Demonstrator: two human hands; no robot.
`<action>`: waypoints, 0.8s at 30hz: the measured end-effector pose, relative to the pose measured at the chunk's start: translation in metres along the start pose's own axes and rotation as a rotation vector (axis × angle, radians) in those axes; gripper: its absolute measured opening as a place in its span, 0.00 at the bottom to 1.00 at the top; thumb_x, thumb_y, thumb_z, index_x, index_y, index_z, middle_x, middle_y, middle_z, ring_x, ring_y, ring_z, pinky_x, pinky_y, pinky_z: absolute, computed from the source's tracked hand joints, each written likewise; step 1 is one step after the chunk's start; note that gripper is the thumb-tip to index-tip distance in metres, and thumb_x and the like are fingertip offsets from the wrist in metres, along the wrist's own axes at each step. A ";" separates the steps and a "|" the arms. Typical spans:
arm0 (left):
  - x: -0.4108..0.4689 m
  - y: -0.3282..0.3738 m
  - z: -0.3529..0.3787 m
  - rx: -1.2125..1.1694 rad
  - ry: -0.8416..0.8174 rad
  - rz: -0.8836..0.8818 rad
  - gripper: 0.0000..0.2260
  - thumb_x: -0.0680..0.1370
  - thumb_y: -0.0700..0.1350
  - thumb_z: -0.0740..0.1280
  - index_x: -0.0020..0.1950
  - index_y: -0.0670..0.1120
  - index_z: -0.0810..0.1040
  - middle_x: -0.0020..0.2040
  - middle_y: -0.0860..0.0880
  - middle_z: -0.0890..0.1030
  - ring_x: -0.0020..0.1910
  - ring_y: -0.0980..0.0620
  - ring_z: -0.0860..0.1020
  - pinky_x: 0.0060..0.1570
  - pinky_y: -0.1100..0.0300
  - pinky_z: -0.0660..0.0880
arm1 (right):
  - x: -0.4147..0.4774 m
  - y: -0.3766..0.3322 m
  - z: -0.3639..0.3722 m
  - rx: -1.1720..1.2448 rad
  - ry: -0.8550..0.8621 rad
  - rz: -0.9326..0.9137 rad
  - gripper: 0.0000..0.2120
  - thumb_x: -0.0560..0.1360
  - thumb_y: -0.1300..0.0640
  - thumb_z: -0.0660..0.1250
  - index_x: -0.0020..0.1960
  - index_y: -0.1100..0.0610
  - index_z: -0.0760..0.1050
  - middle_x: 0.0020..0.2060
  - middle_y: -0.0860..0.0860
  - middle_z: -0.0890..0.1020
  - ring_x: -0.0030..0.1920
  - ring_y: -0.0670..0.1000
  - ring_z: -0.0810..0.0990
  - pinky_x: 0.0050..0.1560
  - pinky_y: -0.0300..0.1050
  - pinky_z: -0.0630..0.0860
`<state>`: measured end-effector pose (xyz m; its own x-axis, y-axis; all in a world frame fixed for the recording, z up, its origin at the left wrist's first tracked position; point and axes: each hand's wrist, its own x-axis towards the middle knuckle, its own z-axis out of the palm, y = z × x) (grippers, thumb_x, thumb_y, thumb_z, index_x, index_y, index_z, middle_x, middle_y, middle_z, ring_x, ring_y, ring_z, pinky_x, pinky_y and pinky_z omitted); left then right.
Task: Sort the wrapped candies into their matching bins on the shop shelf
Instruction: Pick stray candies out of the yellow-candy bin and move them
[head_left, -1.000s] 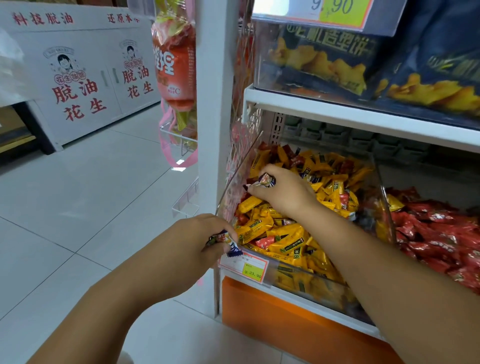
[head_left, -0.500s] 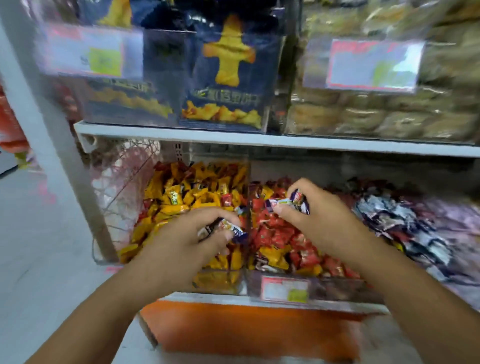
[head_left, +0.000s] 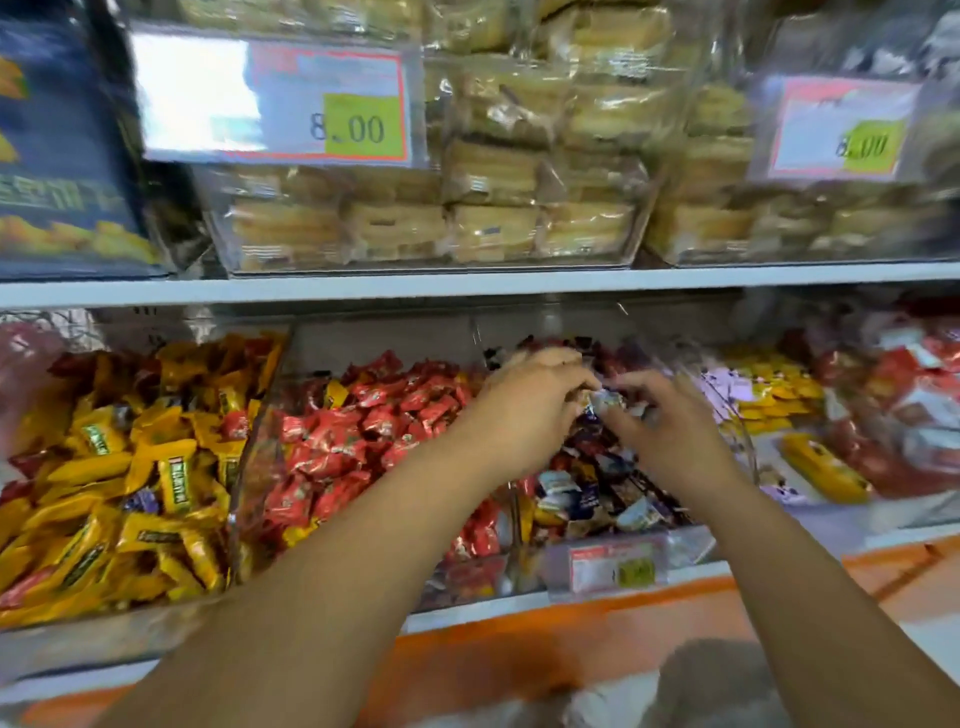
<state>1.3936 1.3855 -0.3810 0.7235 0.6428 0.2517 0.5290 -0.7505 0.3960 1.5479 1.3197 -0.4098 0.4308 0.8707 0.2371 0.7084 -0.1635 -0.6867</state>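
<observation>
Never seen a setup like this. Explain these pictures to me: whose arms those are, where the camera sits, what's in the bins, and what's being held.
There is no machine here: a person sorts sweets with bare hands. Every picture comes from one wide-angle camera worn on their head, looking forward and down, so the two arms reaching in are their own. The left hand and right hand meet above a clear bin of dark mixed candies. Between their fingertips sits a small silvery-blue wrapped candy; blur hides which hand actually pinches it. Left of that bin are a bin of red candies and one of yellow candies. The shelf above carries packs of pale pastries and a price tag reading 8.00.
</observation>
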 end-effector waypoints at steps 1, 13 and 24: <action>0.004 -0.001 0.002 0.042 -0.043 -0.016 0.18 0.82 0.44 0.61 0.71 0.56 0.70 0.77 0.52 0.61 0.74 0.47 0.59 0.70 0.60 0.53 | 0.002 0.002 -0.003 0.028 -0.027 0.023 0.14 0.76 0.52 0.69 0.60 0.49 0.76 0.59 0.51 0.73 0.52 0.49 0.75 0.46 0.38 0.68; -0.156 -0.087 -0.106 0.023 0.163 -0.220 0.17 0.80 0.48 0.63 0.69 0.59 0.72 0.67 0.61 0.71 0.67 0.63 0.67 0.65 0.73 0.59 | -0.046 -0.094 0.019 0.179 -0.167 -0.324 0.12 0.78 0.53 0.62 0.53 0.35 0.75 0.58 0.34 0.76 0.57 0.41 0.76 0.50 0.40 0.71; -0.344 -0.165 -0.138 0.135 0.287 -0.709 0.15 0.79 0.48 0.65 0.64 0.60 0.76 0.61 0.62 0.79 0.58 0.60 0.76 0.51 0.73 0.65 | -0.091 -0.229 0.168 -0.015 -0.584 -0.884 0.13 0.79 0.59 0.63 0.59 0.45 0.79 0.57 0.36 0.74 0.60 0.34 0.68 0.64 0.25 0.58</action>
<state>0.9957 1.3094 -0.4110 0.0583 0.9771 0.2046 0.8851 -0.1454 0.4420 1.2523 1.3562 -0.3896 -0.5737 0.7703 0.2785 0.6475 0.6347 -0.4218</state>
